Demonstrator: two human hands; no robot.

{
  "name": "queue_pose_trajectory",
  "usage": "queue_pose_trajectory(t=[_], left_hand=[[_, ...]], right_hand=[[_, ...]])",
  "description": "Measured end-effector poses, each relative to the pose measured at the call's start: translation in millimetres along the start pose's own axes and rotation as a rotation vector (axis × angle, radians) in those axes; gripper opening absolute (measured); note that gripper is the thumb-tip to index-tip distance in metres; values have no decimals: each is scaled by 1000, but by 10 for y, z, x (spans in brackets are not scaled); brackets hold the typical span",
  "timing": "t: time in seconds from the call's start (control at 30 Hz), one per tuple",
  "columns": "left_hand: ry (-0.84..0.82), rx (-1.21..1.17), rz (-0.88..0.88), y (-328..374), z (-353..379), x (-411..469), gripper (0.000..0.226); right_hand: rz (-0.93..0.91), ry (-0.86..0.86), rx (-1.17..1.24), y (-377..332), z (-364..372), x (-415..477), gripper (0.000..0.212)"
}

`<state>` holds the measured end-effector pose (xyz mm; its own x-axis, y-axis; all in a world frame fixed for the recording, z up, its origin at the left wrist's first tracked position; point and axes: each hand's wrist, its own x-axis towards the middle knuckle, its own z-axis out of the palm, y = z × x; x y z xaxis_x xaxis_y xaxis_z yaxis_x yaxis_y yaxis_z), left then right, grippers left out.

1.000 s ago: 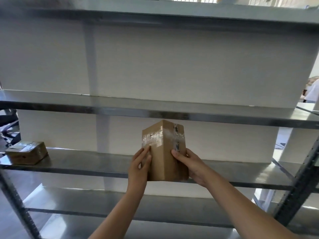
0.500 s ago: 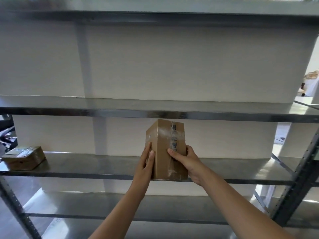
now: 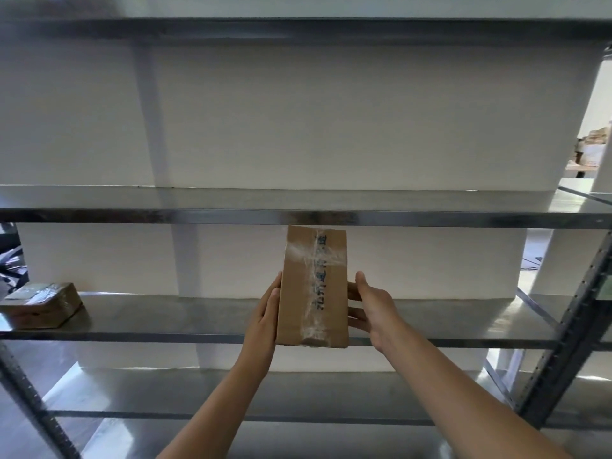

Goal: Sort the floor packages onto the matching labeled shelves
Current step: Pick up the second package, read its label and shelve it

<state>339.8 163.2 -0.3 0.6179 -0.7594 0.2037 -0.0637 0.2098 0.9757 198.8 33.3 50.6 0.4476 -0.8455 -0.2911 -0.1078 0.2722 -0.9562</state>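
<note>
Box [image 3: 313,286] now square-on, both palms flanking.

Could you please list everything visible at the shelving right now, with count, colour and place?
Tall box: one, brown cardboard with clear tape and dark print, upright at the front edge of the middle shelf, held between both hands.
Flat box: one, brown with tape and a pale label, lying at the far left of the same shelf.
Shelves: four levels in view, grey metal, running the full width.
Uprights: dark perforated metal posts, one at the right, one at lower left.
Wall: white, behind the shelving.
Goods in the distance: blurred, at the far right edge; I cannot tell what they are.
Left hand: one, flat against the tall box's left side.
Right hand: one, on its right side.
</note>
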Motion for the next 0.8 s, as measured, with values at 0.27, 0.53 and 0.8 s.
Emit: queue_pose_trajectory(t=[0.27,0.53,0.8], left_hand=[[15,82,-20,50,106,-50,42],[171,53,-84,187,177,-24,32],[223,105,-58,303,216,-19,24]], right_hand=[[29,-51,-62,-76,18,-15,57],[-30,-154,-11,-3,1,-50,46],[-108,-135,23,33,-10,-77,51]])
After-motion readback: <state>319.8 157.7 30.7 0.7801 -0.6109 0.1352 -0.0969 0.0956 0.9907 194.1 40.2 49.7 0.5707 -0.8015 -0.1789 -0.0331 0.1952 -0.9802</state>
